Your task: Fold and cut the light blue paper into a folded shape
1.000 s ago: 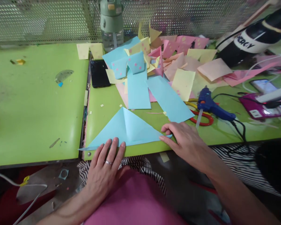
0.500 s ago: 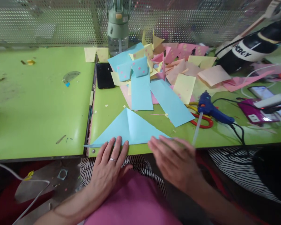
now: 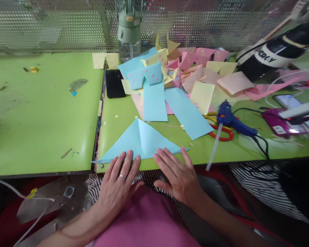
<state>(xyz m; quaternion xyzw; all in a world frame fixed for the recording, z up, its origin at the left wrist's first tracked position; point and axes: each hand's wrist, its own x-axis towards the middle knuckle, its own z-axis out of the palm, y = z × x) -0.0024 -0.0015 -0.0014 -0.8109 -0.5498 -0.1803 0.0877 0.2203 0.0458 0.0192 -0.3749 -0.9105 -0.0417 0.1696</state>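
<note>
A blue sheet of paper folded into a triangle [image 3: 141,139] lies at the front edge of the green table, its peak pointing away from me and a crease running down its middle. My left hand [image 3: 119,176] rests with outstretched fingers on the triangle's lower edge, left of the crease; a ring is on one finger. On the right part of that edge lie the spread fingertips of my right hand [image 3: 177,175]. Neither hand grips anything. Beyond the triangle are two blue paper strips [image 3: 156,103] and a blue paper bow with pink dots [image 3: 145,75].
A blue glue gun [image 3: 234,121] lies at the right over red-handled scissors [image 3: 226,134]. Behind are a heap of pink and yellow paper pieces [image 3: 193,72], a black phone [image 3: 115,84], a water bottle [image 3: 129,34] and a black bottle [image 3: 273,55]. A seam [image 3: 99,120] divides the tabletop.
My right hand, blurred before at the triangle's right corner, has moved left and now lies with fingers spread on its lower edge. My left hand has stayed in place.
</note>
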